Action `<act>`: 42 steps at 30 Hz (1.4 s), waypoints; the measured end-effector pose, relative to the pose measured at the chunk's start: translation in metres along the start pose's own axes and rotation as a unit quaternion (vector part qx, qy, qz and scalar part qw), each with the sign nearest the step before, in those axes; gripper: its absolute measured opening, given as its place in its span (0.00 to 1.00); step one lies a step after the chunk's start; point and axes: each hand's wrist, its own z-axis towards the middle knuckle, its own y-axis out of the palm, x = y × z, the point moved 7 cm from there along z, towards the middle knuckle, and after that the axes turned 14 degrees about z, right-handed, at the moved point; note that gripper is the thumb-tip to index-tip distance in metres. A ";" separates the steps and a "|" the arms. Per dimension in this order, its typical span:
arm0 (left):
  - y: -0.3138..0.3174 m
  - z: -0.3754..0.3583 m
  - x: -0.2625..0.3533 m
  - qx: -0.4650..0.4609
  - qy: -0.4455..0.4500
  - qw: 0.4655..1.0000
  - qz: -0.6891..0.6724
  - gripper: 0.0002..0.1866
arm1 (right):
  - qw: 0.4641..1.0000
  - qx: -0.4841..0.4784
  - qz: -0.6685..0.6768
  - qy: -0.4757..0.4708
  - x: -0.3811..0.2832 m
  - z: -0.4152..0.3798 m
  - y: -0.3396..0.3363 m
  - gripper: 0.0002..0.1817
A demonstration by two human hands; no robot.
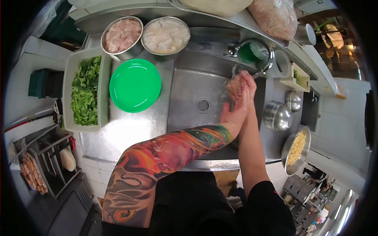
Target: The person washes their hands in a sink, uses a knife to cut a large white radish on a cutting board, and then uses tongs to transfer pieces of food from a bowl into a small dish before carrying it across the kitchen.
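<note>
Both hands are pressed together, wet, under the curved tap at the sink's back right. My left hand, at the end of a tattooed forearm, has its thumb stretched out and its fingers against the other hand. My right hand is closed, its fingers curled around the left hand's fingers, which are partly hidden. Water splashes beside the knuckles. Behind the tap stands a container of green liquid.
Left of the sink are a green plate, a tub of chopped leaves, and two metal bowls of raw meat, one minced and one pale. To the right are upturned metal bowls and a bowl of noodles.
</note>
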 end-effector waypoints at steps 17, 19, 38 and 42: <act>-0.007 0.001 -0.002 -0.042 0.054 0.994 0.084 0.28 | 0.990 -0.134 -0.040 0.021 -0.004 0.000 0.019 0.24; -0.008 0.003 0.003 -0.053 0.057 0.993 0.085 0.28 | 0.993 -0.102 -0.055 0.035 -0.003 0.000 0.016 0.23; 0.186 0.075 0.056 -0.070 -0.298 -0.189 -0.933 0.23 | 0.906 0.291 -0.297 -0.081 -0.008 -0.029 -0.073 0.20; 0.140 0.115 0.035 0.099 -0.177 0.008 -0.979 0.31 | 0.866 0.239 -0.426 -0.112 0.009 -0.038 -0.107 0.23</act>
